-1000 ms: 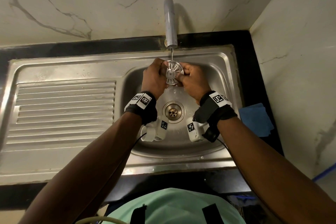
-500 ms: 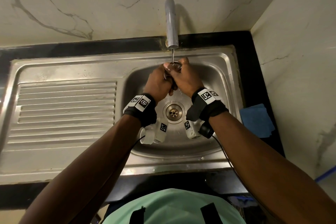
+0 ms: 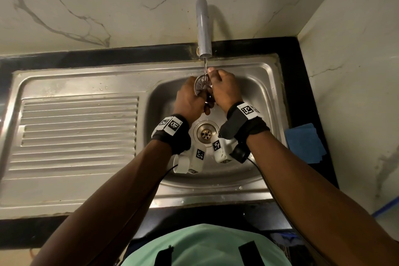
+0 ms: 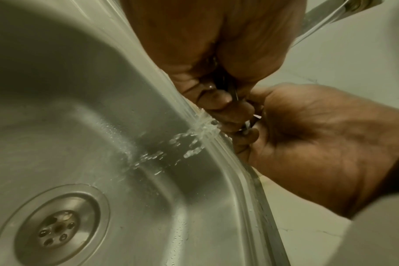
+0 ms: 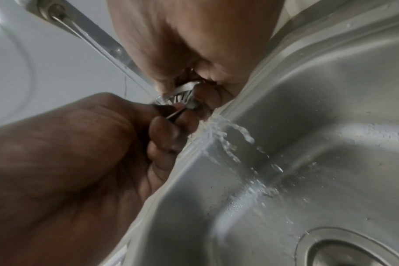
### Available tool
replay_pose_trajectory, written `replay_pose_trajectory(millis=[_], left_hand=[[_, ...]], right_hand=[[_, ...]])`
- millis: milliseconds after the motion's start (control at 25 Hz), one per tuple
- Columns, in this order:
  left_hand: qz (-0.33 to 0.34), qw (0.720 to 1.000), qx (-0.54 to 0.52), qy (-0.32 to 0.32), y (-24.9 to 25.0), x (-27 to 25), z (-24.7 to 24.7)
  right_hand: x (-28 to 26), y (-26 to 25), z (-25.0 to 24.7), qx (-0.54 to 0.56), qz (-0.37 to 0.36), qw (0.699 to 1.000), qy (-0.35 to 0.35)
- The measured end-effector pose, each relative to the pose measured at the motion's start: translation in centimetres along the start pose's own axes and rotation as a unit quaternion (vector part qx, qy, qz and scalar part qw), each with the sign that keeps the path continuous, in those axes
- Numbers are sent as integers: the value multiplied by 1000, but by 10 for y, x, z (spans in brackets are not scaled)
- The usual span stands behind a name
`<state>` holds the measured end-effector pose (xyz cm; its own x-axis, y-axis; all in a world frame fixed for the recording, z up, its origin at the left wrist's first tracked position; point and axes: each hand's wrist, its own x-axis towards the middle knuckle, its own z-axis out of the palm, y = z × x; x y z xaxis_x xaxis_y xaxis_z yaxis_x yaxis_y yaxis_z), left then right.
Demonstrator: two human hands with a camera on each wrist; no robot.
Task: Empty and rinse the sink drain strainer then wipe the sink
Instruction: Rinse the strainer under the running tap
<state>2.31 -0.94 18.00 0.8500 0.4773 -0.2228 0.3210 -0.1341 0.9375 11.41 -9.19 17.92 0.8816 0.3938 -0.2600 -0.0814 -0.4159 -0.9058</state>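
The round slotted metal strainer (image 3: 201,87) is held on edge under a thin stream of water from the grey tap (image 3: 203,28), above the steel sink (image 3: 265,97). My left hand (image 3: 190,99) grips its left side with curled fingers. My right hand (image 3: 223,90) curls over its right side and hides much of it. In the right wrist view the strainer (image 5: 182,97) shows between both hands, with water splashing off into the basin. The open drain (image 3: 205,134) lies below the hands. In the left wrist view the strainer is almost wholly hidden by fingers.
A folded blue cloth (image 3: 304,143) lies on the black counter (image 3: 302,84) right of the sink. The ribbed drainboard (image 3: 77,131) stretches to the left. Marble walls close in behind and at the right.
The strainer, earlier face-up between both hands, has been turned on edge. My right hand moved over it, then drew back a little so its left half shows again.
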Motion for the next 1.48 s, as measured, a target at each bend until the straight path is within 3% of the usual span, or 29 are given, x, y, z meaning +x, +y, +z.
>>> replay_pose_trajectory(millis=[160,360,640,760,960,1080,1280,1480], left_hand=[[9,1000,8,4,3,-1,-2],[-2,1000,31,6,7,-3,-10],[27,988,145,43,11,6,-16],[0,984,165,70,11,4,-12],[-56,985,119,109,2,8,-12],[-54,989,93,106,0,8,-12],[-42,994,66,73,3,4,-10],[-43,991,57,115,3,11,-14]], right_hand=[[-12,-7,3,13,6,998,-67],[-10,-8,0,-39,-49,995,-79],[-1,-1,5,26,-43,998,-27],[-3,5,3,78,-16,997,-11],[-13,11,-4,109,-5,993,-44],[-15,8,-6,143,-1,989,-49],[-11,-6,-6,148,28,988,20],[-6,-7,-6,182,29,983,-21]])
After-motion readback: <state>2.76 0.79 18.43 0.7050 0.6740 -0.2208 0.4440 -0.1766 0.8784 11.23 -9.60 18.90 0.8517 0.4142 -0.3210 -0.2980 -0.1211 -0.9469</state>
